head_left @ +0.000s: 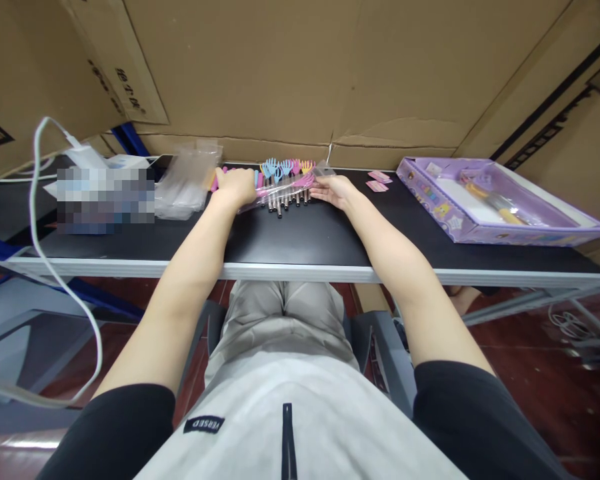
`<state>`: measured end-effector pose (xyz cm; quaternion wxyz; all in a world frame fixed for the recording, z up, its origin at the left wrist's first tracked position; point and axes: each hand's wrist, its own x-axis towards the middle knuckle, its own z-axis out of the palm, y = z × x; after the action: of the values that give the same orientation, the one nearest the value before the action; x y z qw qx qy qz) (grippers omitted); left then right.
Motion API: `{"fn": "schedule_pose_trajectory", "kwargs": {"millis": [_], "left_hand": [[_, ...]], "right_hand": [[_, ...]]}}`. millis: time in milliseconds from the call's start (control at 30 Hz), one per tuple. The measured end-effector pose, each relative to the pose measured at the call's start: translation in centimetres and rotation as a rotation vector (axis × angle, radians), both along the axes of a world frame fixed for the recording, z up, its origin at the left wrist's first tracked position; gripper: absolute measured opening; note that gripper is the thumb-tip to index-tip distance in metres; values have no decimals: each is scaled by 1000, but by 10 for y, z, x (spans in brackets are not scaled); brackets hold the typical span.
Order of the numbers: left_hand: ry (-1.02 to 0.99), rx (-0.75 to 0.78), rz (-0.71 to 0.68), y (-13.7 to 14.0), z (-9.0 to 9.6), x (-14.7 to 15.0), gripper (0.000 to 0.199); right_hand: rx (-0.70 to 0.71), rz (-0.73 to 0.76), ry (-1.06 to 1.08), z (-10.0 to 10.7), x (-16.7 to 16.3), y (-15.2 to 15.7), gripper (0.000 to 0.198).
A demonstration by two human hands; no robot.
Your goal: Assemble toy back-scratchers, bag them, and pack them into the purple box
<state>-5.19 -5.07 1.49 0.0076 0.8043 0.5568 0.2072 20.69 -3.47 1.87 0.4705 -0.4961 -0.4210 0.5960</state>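
A pink hand-shaped back scratcher [306, 181] lies slantwise inside a long clear plastic bag [275, 195], between my two hands. My left hand [235, 187] is closed around the handle end of the bagged scratcher, with its fingertips partly hidden. At the other end, by the pink claw head, my right hand [336, 191] has its fingers bent against the bag's clear plastic. Under and behind the bag lies a row of back scratchers [279, 170] with blue, pink and yellow claw heads and metal rods. Their coloured grips [221, 179] show beside my left hand.
Clear plastic bags [187, 183] are stacked to the left, near a blurred-out patch and a white cable [35, 193]. Two small pink cards [379, 181] lie right of my right hand. Farther right, a purple box [450, 223] holds a wrapped yellow-and-grey item. Cardboard walls [300, 73] enclose the black table [300, 243].
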Motion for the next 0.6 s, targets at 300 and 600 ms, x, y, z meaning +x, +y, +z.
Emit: {"fn": "schedule_pose_trajectory", "kwargs": {"millis": [300, 600], "left_hand": [[-45, -95, -234, 6, -18, 44, 63], [-91, -202, -260, 17, -22, 32, 71]], "right_hand": [[-1, 25, -14, -2, 0, 1, 13], [61, -92, -55, 7, 9, 4, 12]]}}
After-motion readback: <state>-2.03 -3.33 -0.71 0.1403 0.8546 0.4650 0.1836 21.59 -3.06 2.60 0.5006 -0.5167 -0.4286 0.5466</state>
